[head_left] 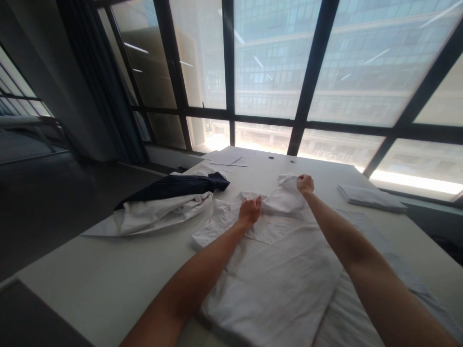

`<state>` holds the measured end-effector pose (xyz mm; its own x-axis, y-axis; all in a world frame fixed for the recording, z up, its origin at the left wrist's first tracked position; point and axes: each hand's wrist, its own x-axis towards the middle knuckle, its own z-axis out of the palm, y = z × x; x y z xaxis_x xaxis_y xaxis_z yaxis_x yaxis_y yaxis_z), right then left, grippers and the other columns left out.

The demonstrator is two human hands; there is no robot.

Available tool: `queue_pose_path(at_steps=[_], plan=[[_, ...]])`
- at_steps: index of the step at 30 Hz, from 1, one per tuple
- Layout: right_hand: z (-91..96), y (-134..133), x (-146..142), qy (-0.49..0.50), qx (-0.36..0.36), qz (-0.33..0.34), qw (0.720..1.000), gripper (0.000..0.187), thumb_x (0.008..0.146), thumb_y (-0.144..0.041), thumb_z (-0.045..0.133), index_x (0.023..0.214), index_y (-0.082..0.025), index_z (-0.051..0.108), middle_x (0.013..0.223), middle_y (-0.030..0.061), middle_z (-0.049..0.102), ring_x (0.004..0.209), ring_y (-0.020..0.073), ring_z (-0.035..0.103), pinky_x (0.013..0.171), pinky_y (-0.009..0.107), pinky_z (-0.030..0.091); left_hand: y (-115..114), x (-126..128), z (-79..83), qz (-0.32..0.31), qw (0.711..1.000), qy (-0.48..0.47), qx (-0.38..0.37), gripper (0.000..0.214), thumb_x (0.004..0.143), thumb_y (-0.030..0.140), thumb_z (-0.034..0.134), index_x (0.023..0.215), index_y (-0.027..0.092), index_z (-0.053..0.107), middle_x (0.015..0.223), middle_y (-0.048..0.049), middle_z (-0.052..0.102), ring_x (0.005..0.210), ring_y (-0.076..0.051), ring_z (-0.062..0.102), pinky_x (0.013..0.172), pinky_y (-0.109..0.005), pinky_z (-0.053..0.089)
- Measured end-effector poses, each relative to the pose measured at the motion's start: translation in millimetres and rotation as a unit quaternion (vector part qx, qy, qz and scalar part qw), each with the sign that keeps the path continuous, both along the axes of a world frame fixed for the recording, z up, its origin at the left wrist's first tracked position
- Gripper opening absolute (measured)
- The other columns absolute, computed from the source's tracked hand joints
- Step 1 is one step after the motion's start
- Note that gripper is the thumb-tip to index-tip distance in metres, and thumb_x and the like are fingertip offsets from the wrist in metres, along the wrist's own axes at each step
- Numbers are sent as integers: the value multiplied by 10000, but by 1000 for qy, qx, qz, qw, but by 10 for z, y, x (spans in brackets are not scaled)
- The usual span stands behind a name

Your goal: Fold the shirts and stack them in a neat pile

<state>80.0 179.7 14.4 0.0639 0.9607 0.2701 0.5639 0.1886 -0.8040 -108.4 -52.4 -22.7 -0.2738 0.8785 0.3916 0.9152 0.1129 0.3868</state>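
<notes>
A white shirt (275, 260) lay spread on a white table (108, 270) by the windows, its collar end pinched in the left hand (250, 210) and the right hand (306, 183). A dark garment (173, 187) sat crumpled to the left, a folded cloth (369, 196) to the right.

Head camera, looking down-forward over table (108, 270), close

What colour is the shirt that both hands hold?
The shirt is plain white; the head view shows it best.
</notes>
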Motion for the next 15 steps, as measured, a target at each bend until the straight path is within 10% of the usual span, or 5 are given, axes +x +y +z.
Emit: queue_pose_path(at_steps=[9,15], plan=[[469,-352,837,234,-23,192,953,283,710,-461,659,888,-253,588,790,18,669,772,210,642,677,334,533,-6,5,45,6,1000,-21,-4,533,1101,351,260,987,173,750,1026,-105,777,1082,-215,706,1161,-384,329],[347,-865,1544,257,-95,292,916,313,708,-472,684,929,-265,602,887,48,714,871,249,673,743,378,551,-47,22,119,13,1000,-23,-9,522,1097,340,268,959,167,741,997,-110,776,1084,-231,699,1131,-387,368]])
